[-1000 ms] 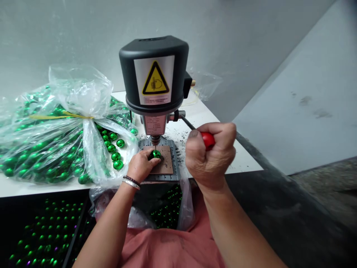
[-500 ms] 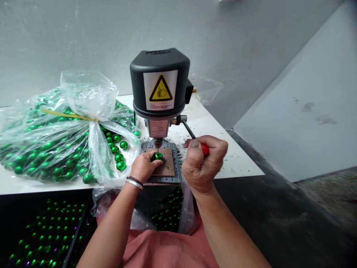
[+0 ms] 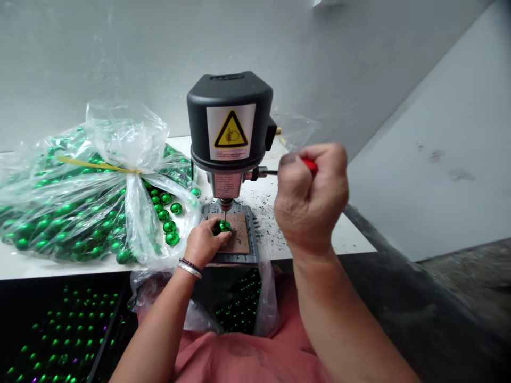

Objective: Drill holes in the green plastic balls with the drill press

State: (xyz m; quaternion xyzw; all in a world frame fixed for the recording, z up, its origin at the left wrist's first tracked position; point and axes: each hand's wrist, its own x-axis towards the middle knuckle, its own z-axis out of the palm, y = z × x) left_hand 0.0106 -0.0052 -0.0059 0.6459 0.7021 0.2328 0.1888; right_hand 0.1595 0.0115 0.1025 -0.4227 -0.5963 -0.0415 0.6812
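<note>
A small black drill press stands in front of me, its thin bit pointing down at a shiny green ball. Thumb and fingers of my left hand pinch that ball on the brown board over the machine's base. Whether the bit touches the ball I cannot tell. On the right, my right hand is closed round the red knob of the press's feed lever, raised well above the table. My right hand hides most of the lever.
At left lies a large clear plastic bag full of green balls, tied with a yellow strip. Several loose balls sit by its opening. Dark shavings litter the white table. Below are more green balls and another open bag.
My right hand has risen and shifted right with the lever's knob, so the lever is nearer level. My left hand still pinches the green ball on the board.
</note>
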